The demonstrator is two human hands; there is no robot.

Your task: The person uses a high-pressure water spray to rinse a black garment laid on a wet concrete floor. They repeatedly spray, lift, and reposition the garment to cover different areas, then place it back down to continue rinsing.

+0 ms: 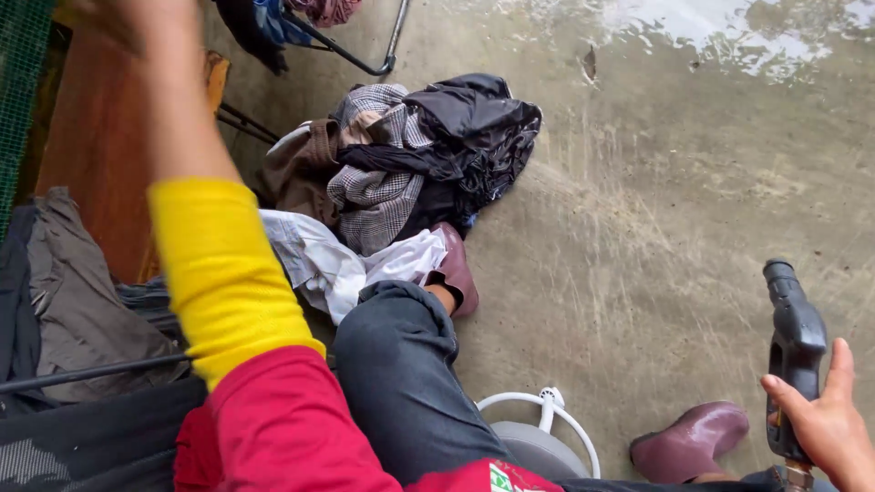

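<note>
Nearest to the camera, the right hand (825, 424) is grasping a black spray gun (795, 351) by its grip, low at the right edge. The fingers are wrapping around the handle, the thumb is pointing up beside it, and the nozzle is pointing up and away over the concrete floor (656, 210). Just beside this hand, one maroon rubber shoe (690, 440) is resting on the floor, and a white plastic ring (545, 421) is lying near the knee in dark jeans (401, 374).

The left arm, in a yellow sleeve (223, 273) under red cloth, is stretching up and forward. The left hand (109, 14) is appearing only as a blur at the top edge, so I cannot tell if it is closed or released, or if it is touching something.

Further away, the other maroon shoe (456, 264) is standing against a white cloth (333, 260). Behind it, a pile of clothes (410, 155), checked and black, is lying on the floor. At the far top, the floor is looking wet (729, 32).

In my judgement, the risk is coming from the gun: if the trigger is pressed while the nozzle is pointing so loosely, water could be hitting the clothes. The wet floor could also be making the shoes slip.
</note>
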